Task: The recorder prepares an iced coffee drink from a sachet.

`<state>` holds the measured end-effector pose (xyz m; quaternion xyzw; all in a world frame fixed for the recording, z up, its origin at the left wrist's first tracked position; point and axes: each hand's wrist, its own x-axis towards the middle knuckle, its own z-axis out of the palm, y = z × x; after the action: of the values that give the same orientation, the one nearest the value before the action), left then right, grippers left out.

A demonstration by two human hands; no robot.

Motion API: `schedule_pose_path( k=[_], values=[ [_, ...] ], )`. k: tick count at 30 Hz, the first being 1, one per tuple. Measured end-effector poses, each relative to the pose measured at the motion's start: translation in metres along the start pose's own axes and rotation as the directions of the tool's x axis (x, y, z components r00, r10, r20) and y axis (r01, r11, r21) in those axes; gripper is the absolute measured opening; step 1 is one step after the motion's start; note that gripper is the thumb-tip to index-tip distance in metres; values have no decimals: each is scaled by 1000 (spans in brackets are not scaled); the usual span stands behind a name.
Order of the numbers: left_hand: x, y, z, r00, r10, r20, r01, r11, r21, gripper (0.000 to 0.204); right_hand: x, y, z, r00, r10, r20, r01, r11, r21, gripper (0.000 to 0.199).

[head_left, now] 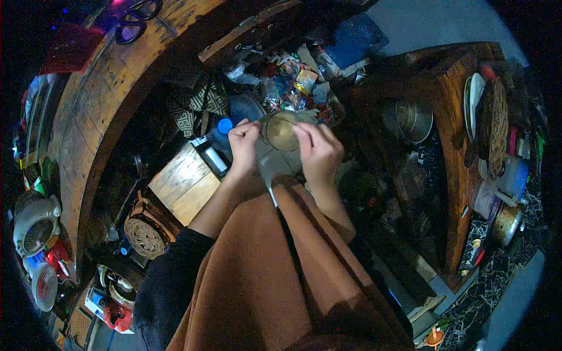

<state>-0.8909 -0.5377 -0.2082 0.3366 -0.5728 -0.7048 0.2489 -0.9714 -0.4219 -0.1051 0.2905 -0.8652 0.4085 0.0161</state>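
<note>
A round, see-through container [282, 136], a jar or mug with a yellowish inside, is in front of me between my hands. My left hand [244, 140] is closed at its left side, fingers curled by the rim. My right hand [321, 149] comes from the other side, with thumb and fingers pinched together at the right edge of the opening. A thin dark line runs from those fingertips over the opening; what it is, I cannot make out. Just left of my left hand is a blue round cap [225, 125]. The container's underside is hidden.
Beyond the container lies a heap of colourful wrappers [298, 82]. A long wooden table [105, 88] curves along the left, near a light wooden board [184, 181] and a woven basket [146, 237]. At right, a metal pot [414, 120] stands beside a wooden frame [453, 134].
</note>
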Motion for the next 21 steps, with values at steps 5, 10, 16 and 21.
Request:
schedule_pose_path(
  k=[5, 10, 16, 21],
  values=[
    [2, 8, -2, 997, 21, 72, -26, 998, 62, 22, -2, -10, -6, 980, -128, 150, 118, 990, 74, 7],
    [-1, 11, 1, 994, 81, 71, -88, 992, 95, 24, 4, 2, -4, 999, -18, 27, 18, 1000, -1, 5],
    [-3, 14, 5, 988, 152, 13, -152, 984, 94, 28, -5, 2, 3, 997, -67, 48, 63, 995, 72, 7],
    [-2, 19, 6, 993, 93, -70, -91, 996, 21, 27, -20, 2, 1, 957, 290, -2, -290, 957, -17, 13]
  ],
)
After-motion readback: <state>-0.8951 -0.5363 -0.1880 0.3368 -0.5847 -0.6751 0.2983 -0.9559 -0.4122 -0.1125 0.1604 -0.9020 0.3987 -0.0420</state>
